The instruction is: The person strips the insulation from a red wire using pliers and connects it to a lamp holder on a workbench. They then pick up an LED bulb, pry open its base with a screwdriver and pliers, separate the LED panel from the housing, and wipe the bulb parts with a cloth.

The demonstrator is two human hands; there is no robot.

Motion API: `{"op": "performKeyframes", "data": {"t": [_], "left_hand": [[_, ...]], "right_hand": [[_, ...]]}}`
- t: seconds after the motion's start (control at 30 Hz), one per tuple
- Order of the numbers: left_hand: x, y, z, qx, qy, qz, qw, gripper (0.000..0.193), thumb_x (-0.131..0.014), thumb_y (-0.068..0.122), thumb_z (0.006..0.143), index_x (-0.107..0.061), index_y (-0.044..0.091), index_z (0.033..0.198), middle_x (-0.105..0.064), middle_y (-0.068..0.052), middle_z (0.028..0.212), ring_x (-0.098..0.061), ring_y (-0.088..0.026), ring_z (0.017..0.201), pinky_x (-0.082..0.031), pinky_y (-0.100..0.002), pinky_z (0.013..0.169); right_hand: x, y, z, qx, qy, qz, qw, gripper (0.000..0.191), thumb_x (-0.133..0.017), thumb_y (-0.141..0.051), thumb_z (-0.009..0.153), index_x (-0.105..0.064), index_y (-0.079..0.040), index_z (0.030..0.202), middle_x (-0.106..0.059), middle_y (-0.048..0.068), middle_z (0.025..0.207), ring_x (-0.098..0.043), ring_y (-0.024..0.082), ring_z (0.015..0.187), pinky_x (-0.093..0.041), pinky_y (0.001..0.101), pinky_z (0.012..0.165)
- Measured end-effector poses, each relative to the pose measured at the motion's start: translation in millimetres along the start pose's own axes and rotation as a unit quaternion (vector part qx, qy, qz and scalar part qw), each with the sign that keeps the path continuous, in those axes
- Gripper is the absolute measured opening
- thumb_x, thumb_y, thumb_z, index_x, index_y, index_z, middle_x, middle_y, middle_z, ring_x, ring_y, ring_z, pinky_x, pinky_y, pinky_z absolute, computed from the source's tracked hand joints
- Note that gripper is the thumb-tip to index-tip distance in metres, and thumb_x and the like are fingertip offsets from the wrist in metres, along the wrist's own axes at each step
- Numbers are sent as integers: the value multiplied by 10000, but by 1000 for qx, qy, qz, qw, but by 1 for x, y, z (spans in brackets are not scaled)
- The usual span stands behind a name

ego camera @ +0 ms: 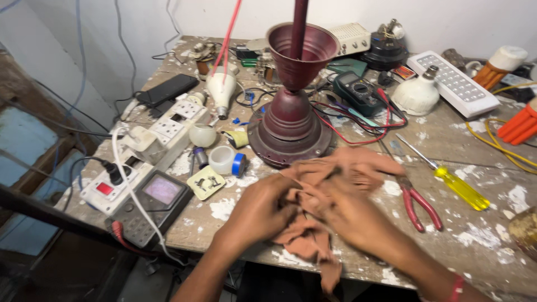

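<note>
Fingers (279, 198) of both hands apparently bunch orange cloth (358, 165) | blurred | maroon fan base (290, 131) behind

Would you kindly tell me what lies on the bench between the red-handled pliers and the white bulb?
In the head view, a yellow-handled screwdriver lies between the red-handled pliers and the white bulb, on paint-flecked bench top.

A paint-flecked wooden workbench (481, 235) carries a maroon fan motor housing (291, 120), a yellow-handled screwdriver (456, 184), red-handled pliers (417, 204), a multimeter (358, 89), white bulbs (417, 95), a socket board (162, 140) and an orange cloth (335, 179).
</note>
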State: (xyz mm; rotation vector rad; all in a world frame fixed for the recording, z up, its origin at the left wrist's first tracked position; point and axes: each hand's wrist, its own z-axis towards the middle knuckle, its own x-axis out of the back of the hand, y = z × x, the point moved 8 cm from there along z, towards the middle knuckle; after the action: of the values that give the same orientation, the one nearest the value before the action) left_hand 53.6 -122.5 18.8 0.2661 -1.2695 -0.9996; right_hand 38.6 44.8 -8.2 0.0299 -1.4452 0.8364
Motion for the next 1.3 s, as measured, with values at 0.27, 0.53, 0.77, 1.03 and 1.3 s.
{"op": "performKeyframes", "data": {"t": [0.27,0.53,0.77,1.03,1.3], "left_hand": [[51,-18,18,70,122,-122,982,226,-718,134,848,-752,45,1054,-764,-53,817,-670,-90,735,-513,-272,612],[52,-3,37,117,68,-70,988,240,-746,254,875,-762,57,1011,-743,-58,729,-591,-112,617,-451,-277,552],[6,18,56,81,-35,-63,994,257,-713,274,861,-755,70,1010,-793,-53,797,-727,-128,689,-542,-321,613],[-26,46,72,9,-118,36,992,246,-703,189,812,-750,74,1024,-758,-158,909,-736,-335,822,-562,-424,725],[-39,64,75,9,-186,28,982,241,-691,242,841,-765,107,1026,-793,-105,930,-761,-283,870,-569,-408,787]], "right_hand": [[-21,-68,-1,152,26,1,988,354,-684,-133,737,-630,55,1032,-576,214,1150,-540,417,1182,-425,516,1040],[13,-25,-19,89,-47,22,995,451,-696,-72,639,-701,-82,1091,-652,105,1074,-656,324,1059,-538,428,876],[76,59,-13,-89,101,-84,987,405,-599,23,780,-654,-41,1177,-681,177,1158,-637,403,1064,-511,503,874],[32,19,-16,57,116,-163,978,275,-575,3,715,-648,51,976,-606,320,1195,-522,511,1288,-385,538,1118],[75,43,-58,36,8,8,999,437,-594,-15,792,-719,-97,1203,-674,137,1259,-616,350,1187,-482,439,983]]}}
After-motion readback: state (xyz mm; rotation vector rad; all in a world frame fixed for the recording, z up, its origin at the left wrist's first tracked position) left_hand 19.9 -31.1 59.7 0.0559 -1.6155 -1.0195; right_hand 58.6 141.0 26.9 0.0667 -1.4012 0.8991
